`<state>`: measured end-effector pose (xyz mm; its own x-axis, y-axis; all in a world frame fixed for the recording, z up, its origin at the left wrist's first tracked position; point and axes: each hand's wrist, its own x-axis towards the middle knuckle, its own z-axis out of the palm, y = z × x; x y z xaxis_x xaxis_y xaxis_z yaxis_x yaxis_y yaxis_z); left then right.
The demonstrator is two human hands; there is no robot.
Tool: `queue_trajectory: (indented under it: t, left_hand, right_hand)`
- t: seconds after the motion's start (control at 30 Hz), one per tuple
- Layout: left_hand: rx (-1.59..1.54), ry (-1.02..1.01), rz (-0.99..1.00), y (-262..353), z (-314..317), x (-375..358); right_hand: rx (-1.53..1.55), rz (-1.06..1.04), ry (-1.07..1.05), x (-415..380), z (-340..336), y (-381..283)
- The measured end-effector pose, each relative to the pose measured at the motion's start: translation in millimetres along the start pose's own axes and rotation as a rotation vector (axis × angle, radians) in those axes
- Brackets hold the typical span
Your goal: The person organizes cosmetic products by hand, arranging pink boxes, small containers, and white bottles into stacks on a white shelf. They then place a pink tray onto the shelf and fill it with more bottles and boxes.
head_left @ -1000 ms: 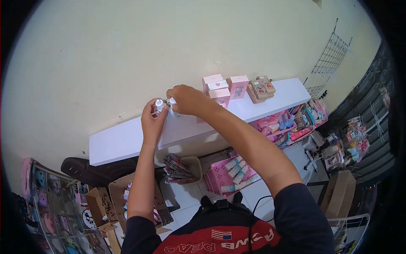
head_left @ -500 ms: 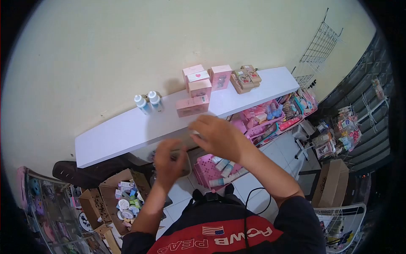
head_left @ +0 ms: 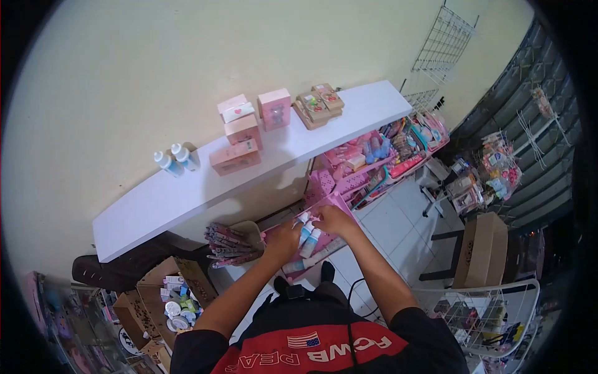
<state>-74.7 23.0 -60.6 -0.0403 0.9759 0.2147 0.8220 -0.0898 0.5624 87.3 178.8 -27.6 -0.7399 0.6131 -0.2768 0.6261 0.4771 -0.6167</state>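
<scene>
Gripping small white-capped bottles point(head_left: 309, 235) in the pink basket point(head_left: 336, 187) below the shelf point(head_left: 156, 202), both hands work low now. Right hand point(head_left: 335, 220) fingers closed on a bottle top; left hand point(head_left: 281, 240) curled on the bottles beside it, exact finger grip hard to tell. Bottles sit upright in the basket, just under the shelf's front edge.

Change: a second ago both hands were up at the shelf's back edge setting a bottle by the wall; half a second ago they were dropping, empty. Now two bottles point(head_left: 176, 158) stand side by side on the shelf near its left end, against the wall, untouched. Judged: placing of that pair is done, hands are fetching more stock.

Outward: pink boxes point(head_left: 243, 134) mid-shelf, brown boxes point(head_left: 319, 105) toward the right end. Striped tubes point(head_left: 225, 244) in a tub left of the basket. Cardboard box point(head_left: 177, 299) of jars on the floor, left.
</scene>
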Motion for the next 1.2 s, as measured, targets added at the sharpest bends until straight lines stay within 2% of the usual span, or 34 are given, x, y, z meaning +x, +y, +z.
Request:
queue_trajectory:
  t: [0.07,0.13,0.17,0.23,0.27,0.33,0.43,0.57,0.67,0.73,0.77,0.83,0.97,1.03,1.17,1.2]
  left_hand:
    - [0.041,0.017,0.003,-4,10,0]
    - [0.136,0.010,0.023,-6,13,0]
    - [0.136,0.006,0.023,-7,14,0]
    - [0.115,-0.051,-0.039,0,11,2]
    - [0.114,-0.055,-0.041,3,9,3]
    - [0.134,-0.154,-0.187,10,5,4]
    - [0.075,-0.104,-0.193,3,14,0]
    - [0.090,-0.056,-0.141,-8,19,-4]
    - [-0.035,-0.131,-0.202,-12,16,-3]
    - [-0.126,0.050,-0.123,-6,7,-4]
    - [-0.125,0.054,-0.125,-4,2,-4]
    - [-0.224,-0.025,-0.261,-2,-8,-6]
    - [-0.328,-0.008,-0.284,-10,-16,-9]
    - [-0.632,-0.091,-0.547,-2,-32,-11]
    - [-0.726,-0.067,-0.547,2,-55,-18]
    - [-0.801,-0.058,-0.546,0,-55,-23]
  right_hand:
    - [-0.033,-0.062,0.047,10,20,29]
    - [0.071,0.046,-0.109,16,18,22]
    - [0.075,0.048,-0.111,20,16,19]
    - [0.093,0.059,-0.197,23,15,17]
    - [0.096,0.061,-0.200,27,20,21]
    - [-0.063,-0.031,-0.139,39,35,35]
    - [0.046,0.066,-0.157,42,40,40]
    - [0.179,0.058,-0.191,47,42,51]
    - [0.250,0.075,-0.191,39,34,43]
    - [0.379,0.024,-0.139,36,33,43]
    - [0.377,0.020,-0.141,35,33,43]
    - [0.473,-0.012,-0.150,33,31,42]
    - [0.524,-0.018,-0.135,23,28,36]
    - [0.565,-0.090,-0.120,21,33,37]
    - [0.511,-0.133,-0.120,6,30,18]
    - [0.399,-0.211,-0.051,2,31,13]
